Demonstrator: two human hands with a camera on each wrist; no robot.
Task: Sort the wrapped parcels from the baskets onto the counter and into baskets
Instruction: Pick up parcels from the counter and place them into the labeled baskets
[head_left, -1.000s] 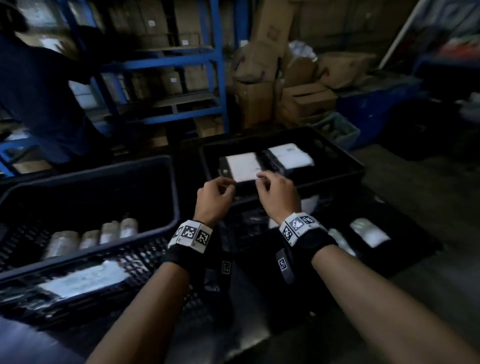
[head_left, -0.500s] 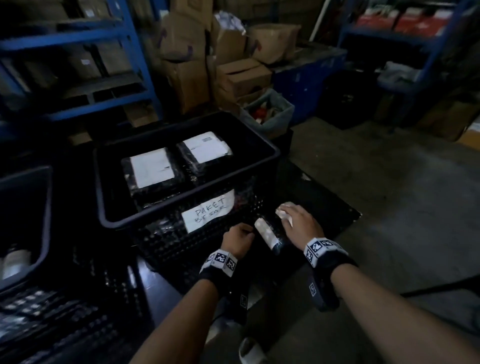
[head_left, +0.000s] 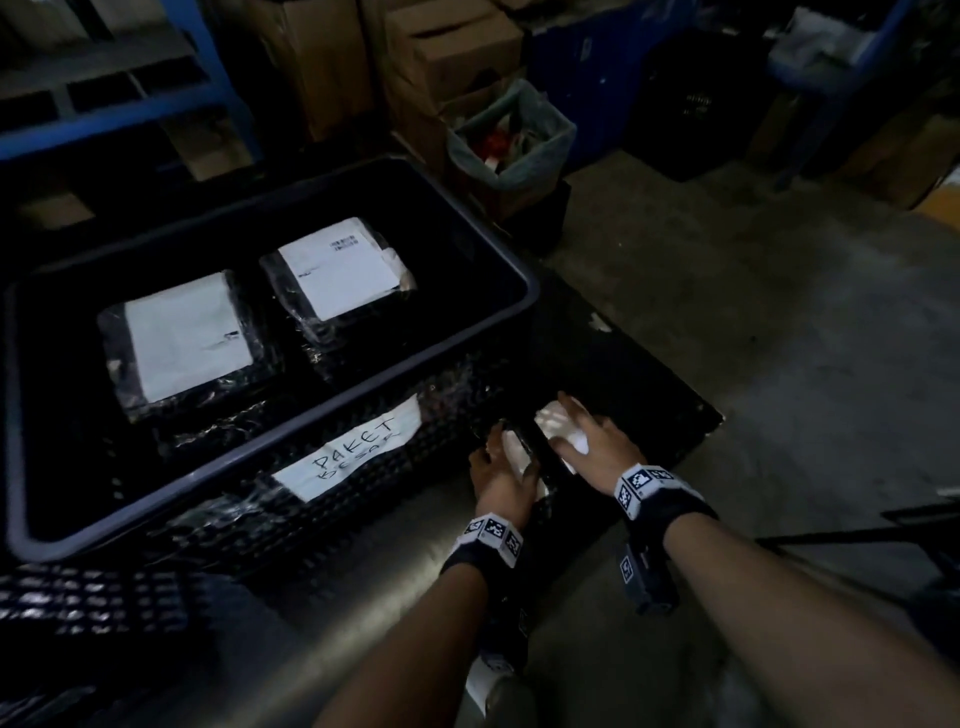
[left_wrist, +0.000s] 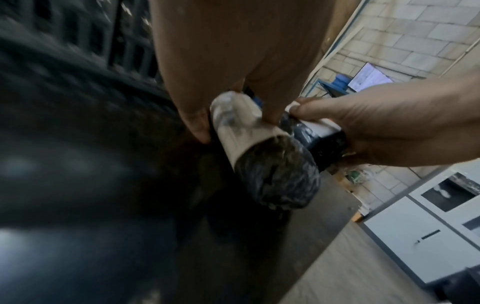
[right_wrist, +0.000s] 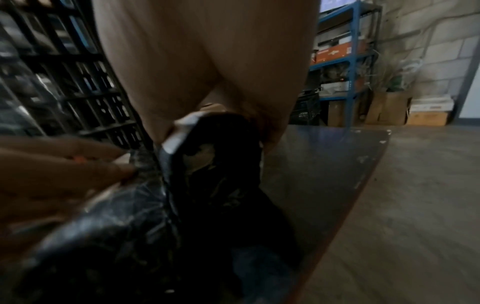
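Two small parcels wrapped in black film with pale labels lie on the dark counter (head_left: 649, 384), just right of the black basket (head_left: 291, 431) labelled "PAKET BESAR". My left hand (head_left: 498, 457) grips the left, roll-shaped parcel (head_left: 515, 453), whose beige label and crumpled black end fill the left wrist view (left_wrist: 259, 148). My right hand (head_left: 571, 426) lies over the right parcel (head_left: 553, 421), fingers and thumb curled round it (left_wrist: 322, 133). In the right wrist view that parcel (right_wrist: 215, 148) sits under the palm. Two large labelled parcels (head_left: 187, 338) (head_left: 340, 273) lie inside the basket.
A second black crate (head_left: 88, 597) stands at the lower left. Behind the basket are cardboard boxes (head_left: 447, 52), a lined bin with scraps (head_left: 514, 140) and blue shelving (head_left: 119, 114). Grey concrete floor (head_left: 779, 312) lies beyond the counter's right edge.
Both hands left the big parcel in the basket and dropped to the counter at its right front corner, where each took hold of a small parcel. The view swung right.
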